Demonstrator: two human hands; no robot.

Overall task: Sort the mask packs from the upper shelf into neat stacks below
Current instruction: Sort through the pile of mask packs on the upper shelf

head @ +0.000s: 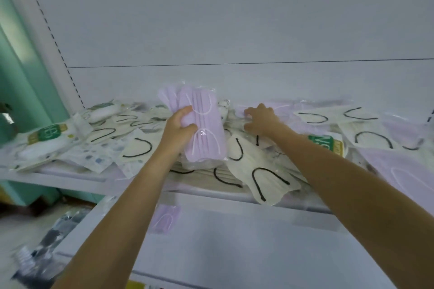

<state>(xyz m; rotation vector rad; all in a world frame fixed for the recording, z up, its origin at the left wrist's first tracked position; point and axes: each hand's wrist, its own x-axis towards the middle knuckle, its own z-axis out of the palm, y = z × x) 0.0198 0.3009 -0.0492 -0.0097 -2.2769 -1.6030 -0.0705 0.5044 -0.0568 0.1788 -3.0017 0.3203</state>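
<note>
Purple mask packs (206, 134) are being gripped in the left fingers (187, 110), while another purple pack (285, 107), lying sideways at the back edge of the upper shelf (58, 182), is being touched by the spread right fingers (250, 111).

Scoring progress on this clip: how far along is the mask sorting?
Early. Done: one lilac pack lies on the lower shelf; no neat stack shows yet. In hand: the left hand grips a bundle of lilac packs; the right hand reaches onto the pile, grip unclear. Left: the upper shelf is covered with jumbled cream packs and green-labelled packs.
</note>
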